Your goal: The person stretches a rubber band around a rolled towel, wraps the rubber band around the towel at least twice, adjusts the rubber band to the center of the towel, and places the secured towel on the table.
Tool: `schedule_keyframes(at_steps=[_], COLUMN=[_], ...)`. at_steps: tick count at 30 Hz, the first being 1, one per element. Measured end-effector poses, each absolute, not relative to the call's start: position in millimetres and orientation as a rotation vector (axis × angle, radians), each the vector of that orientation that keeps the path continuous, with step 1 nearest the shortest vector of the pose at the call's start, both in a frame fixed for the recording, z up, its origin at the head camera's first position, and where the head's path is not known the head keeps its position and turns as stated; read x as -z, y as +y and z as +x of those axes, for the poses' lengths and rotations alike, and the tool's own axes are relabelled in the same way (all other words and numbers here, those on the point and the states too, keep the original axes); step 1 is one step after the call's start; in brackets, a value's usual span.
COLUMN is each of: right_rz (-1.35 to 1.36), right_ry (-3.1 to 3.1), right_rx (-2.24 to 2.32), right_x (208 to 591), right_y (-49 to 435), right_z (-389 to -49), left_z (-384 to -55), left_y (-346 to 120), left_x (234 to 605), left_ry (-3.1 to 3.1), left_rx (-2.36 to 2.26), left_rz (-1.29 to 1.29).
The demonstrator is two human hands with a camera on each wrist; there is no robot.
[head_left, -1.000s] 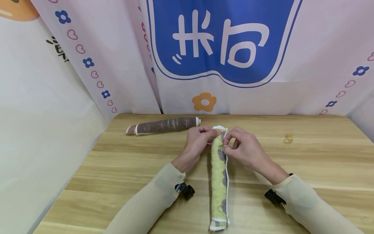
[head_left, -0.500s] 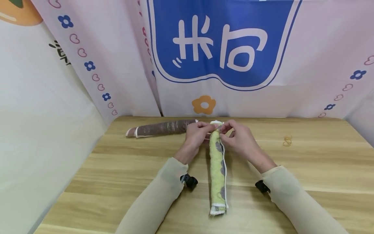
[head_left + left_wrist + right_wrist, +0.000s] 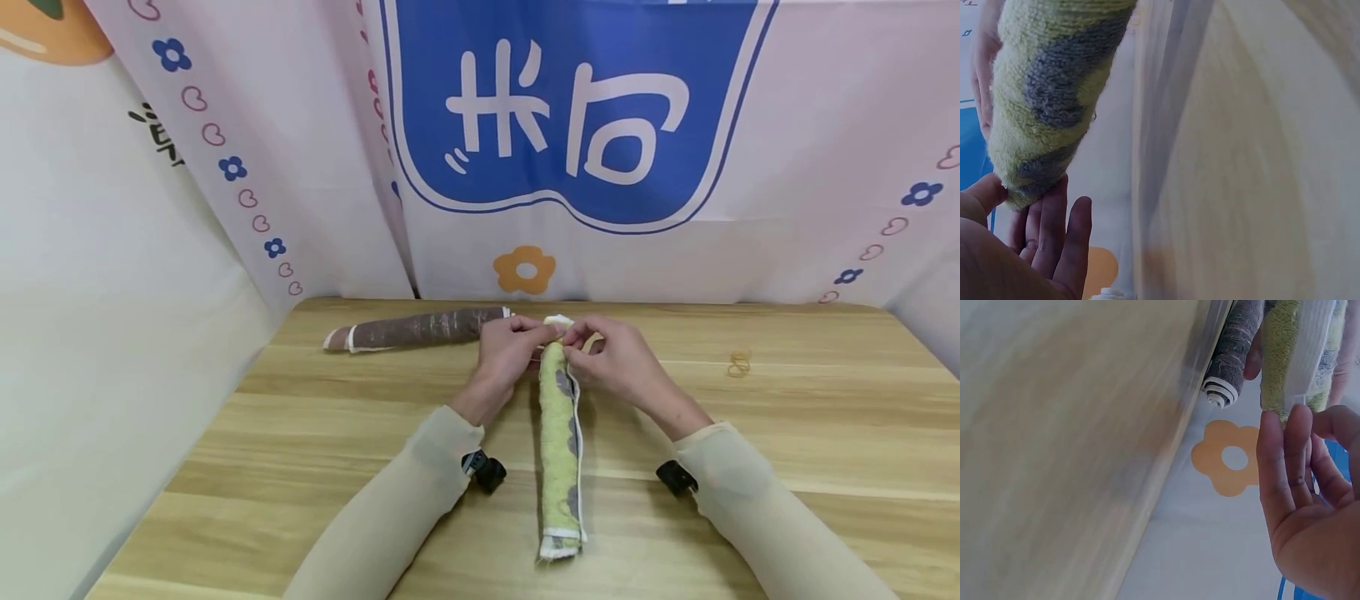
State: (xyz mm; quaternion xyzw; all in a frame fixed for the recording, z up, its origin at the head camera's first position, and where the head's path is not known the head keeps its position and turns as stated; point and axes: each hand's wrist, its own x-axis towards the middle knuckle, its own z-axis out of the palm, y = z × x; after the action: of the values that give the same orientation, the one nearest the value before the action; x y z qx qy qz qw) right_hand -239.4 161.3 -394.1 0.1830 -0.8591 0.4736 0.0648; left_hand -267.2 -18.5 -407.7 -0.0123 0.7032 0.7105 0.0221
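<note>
A rolled yellow-green towel [image 3: 558,442] with grey patches and white edging lies lengthwise in front of me, its far end up between both hands. My left hand [image 3: 504,354] grips that far end from the left, thumb on top and fingers underneath. From the right, my right hand [image 3: 618,358] pinches at the same end, thumb and forefinger close together near the white edging. In the left wrist view the towel roll [image 3: 1054,100] sits between thumb and fingers. The right wrist view shows the fingertips right at the end of the roll [image 3: 1282,362].
A brown rolled towel [image 3: 423,327] with white edging lies at the back left of the wooden table [image 3: 787,467]. Some thin yellowish rubber bands [image 3: 738,363] lie at the right. A printed curtain [image 3: 450,250] hangs behind the table's back edge.
The yellow-green towel has shifted away from me, its near end now farther from the table's front. Both hands stay at its far end, the right one slightly more to the left.
</note>
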Motion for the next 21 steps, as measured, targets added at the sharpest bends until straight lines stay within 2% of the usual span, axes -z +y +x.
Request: schedule_keyframes(at_steps=[12, 21], right_rz=[0.527, 0.641], right_ry=[-2.664, -2.623], right_rx=[-1.297, -1.260], right_x=[391.7, 395.2], right_y=[162.0, 165.1], right_z=[-239.6, -242.3], left_z=[-263.9, -265.7], left_y=[-8.9, -9.1], left_x=[408.2, 404.2], left_ry=[2.240, 2.198], left_rx=[-2.190, -2.201], left_rz=[-0.096, -0.108])
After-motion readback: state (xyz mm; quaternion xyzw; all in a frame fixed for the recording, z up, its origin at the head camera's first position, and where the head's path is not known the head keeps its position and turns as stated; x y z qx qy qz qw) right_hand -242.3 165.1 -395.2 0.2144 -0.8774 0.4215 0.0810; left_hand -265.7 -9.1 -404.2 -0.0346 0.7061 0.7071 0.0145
